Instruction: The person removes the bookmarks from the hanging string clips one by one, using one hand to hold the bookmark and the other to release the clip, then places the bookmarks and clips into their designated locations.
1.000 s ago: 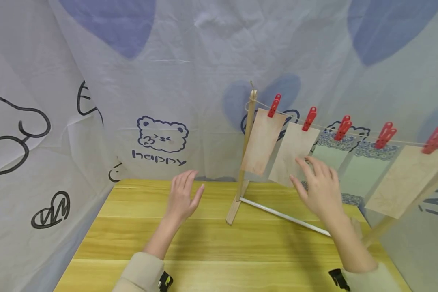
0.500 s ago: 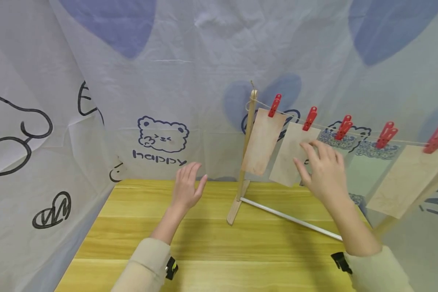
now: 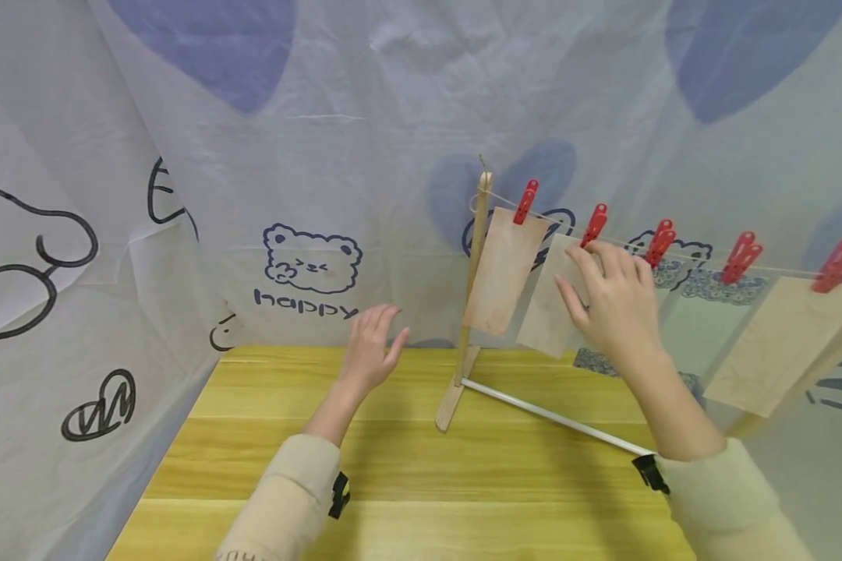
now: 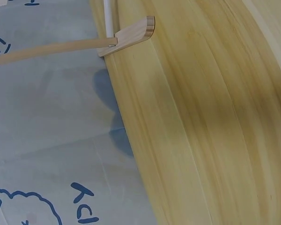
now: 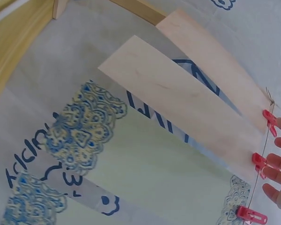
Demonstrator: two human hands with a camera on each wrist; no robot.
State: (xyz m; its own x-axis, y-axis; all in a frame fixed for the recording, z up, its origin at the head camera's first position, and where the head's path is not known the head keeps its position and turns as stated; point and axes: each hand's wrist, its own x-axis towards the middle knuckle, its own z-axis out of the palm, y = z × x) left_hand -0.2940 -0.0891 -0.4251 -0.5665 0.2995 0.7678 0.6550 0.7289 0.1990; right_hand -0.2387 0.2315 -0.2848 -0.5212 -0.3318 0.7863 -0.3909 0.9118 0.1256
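Note:
Red clothespins pin several paper strips to a string on a wooden rack. My right hand [image 3: 613, 304] is raised in front of the second strip [image 3: 543, 312], with its fingertips just below or at the second clothespin [image 3: 594, 224]. In the right wrist view, fingers [image 5: 277, 161] lie close to that clothespin [image 5: 259, 161]; whether they touch it is unclear. My right hand's fingers are loosely bent and pinch nothing visible. It partly hides a pale green strip with blue lace-patterned ends [image 5: 145, 159]. My left hand [image 3: 370, 351] hovers left of the rack, relaxed and holding nothing.
The rack's wooden post [image 3: 479, 273] stands on a foot [image 3: 454, 401], and a white rod [image 3: 554, 417] runs low to the right. Beneath is a wood-grain table [image 3: 252, 452]. A printed cloth [image 3: 393, 156] hangs behind and at the sides.
My right hand has risen from the second strip's lower part towards its clothespin. My left hand has drifted slightly up and to the right. The strips and clothespins look unmoved.

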